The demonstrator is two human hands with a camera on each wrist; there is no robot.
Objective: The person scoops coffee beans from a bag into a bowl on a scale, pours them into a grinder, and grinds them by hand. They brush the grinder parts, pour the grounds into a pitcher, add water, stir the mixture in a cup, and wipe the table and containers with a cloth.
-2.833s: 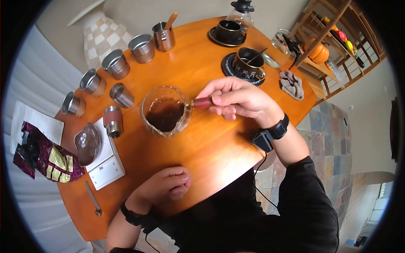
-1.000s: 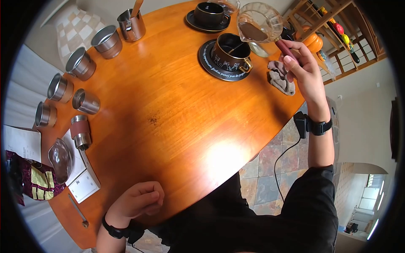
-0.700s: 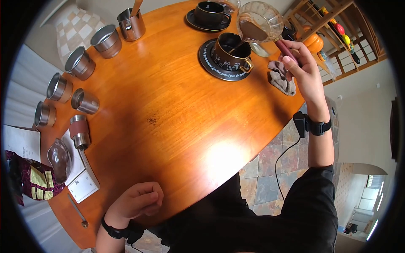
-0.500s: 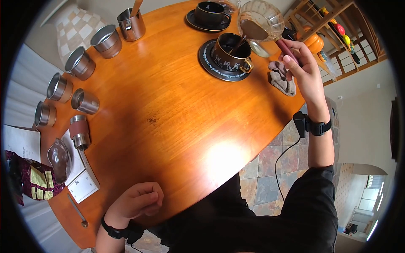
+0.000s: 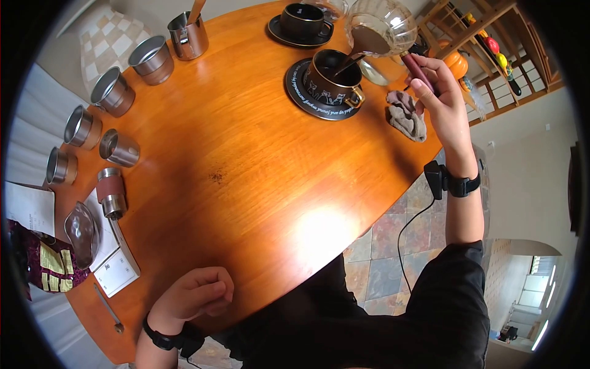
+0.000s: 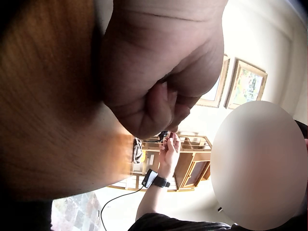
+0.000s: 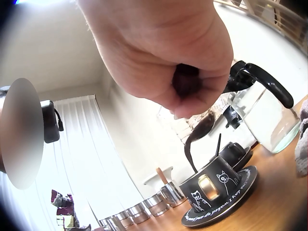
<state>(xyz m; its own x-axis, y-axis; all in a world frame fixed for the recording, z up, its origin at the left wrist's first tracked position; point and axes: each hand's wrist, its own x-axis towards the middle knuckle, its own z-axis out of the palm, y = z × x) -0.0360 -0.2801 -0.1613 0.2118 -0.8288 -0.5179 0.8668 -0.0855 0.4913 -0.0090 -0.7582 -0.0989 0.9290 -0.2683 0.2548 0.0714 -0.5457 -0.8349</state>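
My right hand (image 5: 445,98) grips the dark red wooden handle of a ribbed glass coffee server (image 5: 396,21), which tilts over a black cup (image 5: 335,80). Brown coffee runs in a thin stream from its lip into the cup; the right wrist view shows the stream (image 7: 188,153) too. White cat drawings and a gold handle mark the cup, which sits on a black lettered saucer (image 5: 294,92) with a thin dark stick standing in it. At the table's near edge rests my left hand (image 5: 193,294), its fingers loosely curled around nothing.
A second black cup (image 5: 302,23) on a saucer stands behind. Right of the cups are a crumpled cloth (image 5: 405,117) and a lidded glass pot (image 7: 267,110). Several metal cups, a grinder (image 5: 111,192), a white scale (image 5: 117,272) and a purple bag (image 5: 74,277) line the left. Dark grounds (image 5: 215,177) lie mid-table.
The right hand has carried the server from mid-table to above the cat cup and tipped it. Coffee has begun to flow, its stream now thicker. The left hand stays at the table's edge.
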